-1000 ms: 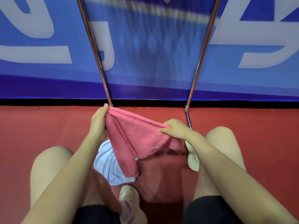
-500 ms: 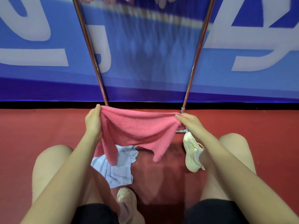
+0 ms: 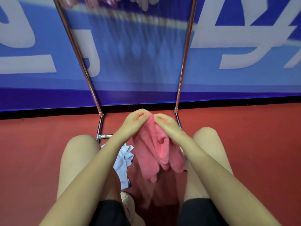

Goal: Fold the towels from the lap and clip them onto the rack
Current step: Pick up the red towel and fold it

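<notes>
Metal rack (image 3: 78, 51) rises from the red floor (image 3: 32, 152) against a blue banner (image 3: 138, 54), its left leg ending beside the person's left knee. Below that, a pale blue towel (image 3: 123, 162) lies on the left thigh. Left hand (image 3: 135, 123) pinches the top edge of a pink towel (image 3: 156, 152), which hangs doubled between the knees. Right hand (image 3: 167, 124), touching the left, pinches the same top edge.

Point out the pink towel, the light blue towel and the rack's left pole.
pink towel (image 3: 151, 154), head view, hanging folds
light blue towel (image 3: 123, 162), head view, crumpled middle
rack's left pole (image 3: 78, 53), head view, mid shaft
</notes>
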Demonstrator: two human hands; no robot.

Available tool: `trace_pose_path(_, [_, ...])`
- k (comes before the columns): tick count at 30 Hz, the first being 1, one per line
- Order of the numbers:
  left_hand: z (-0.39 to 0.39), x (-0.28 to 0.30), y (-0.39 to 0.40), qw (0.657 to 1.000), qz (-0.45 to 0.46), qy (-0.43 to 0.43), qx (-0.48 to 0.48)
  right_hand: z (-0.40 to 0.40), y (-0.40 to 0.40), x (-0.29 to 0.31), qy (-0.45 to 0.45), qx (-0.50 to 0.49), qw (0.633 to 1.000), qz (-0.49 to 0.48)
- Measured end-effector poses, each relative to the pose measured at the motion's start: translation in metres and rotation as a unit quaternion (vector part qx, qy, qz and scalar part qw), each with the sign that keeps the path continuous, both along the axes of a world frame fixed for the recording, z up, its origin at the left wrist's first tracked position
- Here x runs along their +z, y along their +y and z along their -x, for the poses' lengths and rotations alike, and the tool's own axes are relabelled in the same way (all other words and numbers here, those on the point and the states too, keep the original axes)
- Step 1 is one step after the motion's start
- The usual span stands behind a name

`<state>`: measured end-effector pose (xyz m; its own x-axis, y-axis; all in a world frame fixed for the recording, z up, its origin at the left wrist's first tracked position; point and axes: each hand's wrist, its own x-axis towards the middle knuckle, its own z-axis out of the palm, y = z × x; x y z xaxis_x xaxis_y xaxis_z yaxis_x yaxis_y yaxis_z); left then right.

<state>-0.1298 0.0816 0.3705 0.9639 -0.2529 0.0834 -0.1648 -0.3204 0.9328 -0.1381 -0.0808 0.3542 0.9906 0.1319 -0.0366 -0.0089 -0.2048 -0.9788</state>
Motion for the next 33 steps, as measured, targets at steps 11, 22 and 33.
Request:
trace_pose_path(11, [-0.004,-0.019,0.027,0.997,-0.037,0.055,0.029,-0.007,0.000,0.004,0.060,-0.043,0.977,-0.199])
trace_pose_path(22, [0.013,-0.057,0.112,0.984,-0.094,0.110,0.104,-0.030,-0.026,-0.013,0.075,-0.185,0.963,-0.183])
trace_pose_path(33, [0.027,-0.099,0.152,0.966,-0.089,0.222,0.097,-0.024,-0.058,-0.020,0.088,-0.270,0.942,-0.178])
